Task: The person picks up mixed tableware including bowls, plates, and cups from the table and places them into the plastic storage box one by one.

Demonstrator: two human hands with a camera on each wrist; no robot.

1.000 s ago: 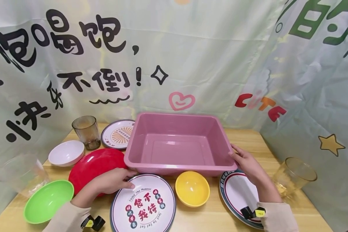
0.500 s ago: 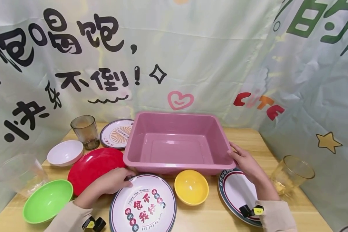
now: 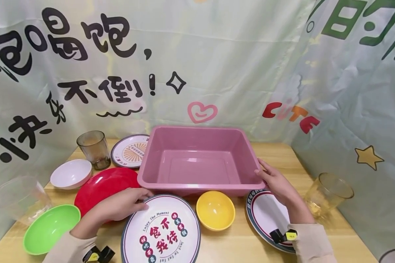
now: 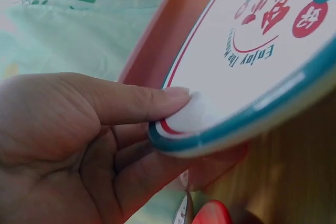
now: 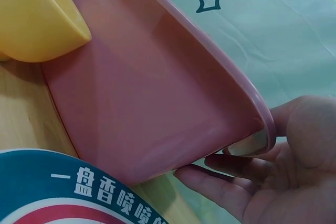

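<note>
My left hand pinches the left edge of a white plate with a dark rim and red printed characters. In the left wrist view its thumb lies on the plate's face, fingers underneath, and the plate is tilted. My right hand grips the right rim of a pink plastic basin; in the right wrist view its fingers reach under the corner of the rim. Inside, the basin shows a bare floor. A yellow bowl stands in front of it.
Left stand a red plate, green bowl, white bowl, brown glass and clear cup. Behind them is a patterned plate. Right are a dark-rimmed plate, below my right forearm, and an amber glass.
The head view has shifted slightly, sliding the scene left and up. The white plate looks slightly larger in the left hand's grip. The right hand stays at the basin's rim.
</note>
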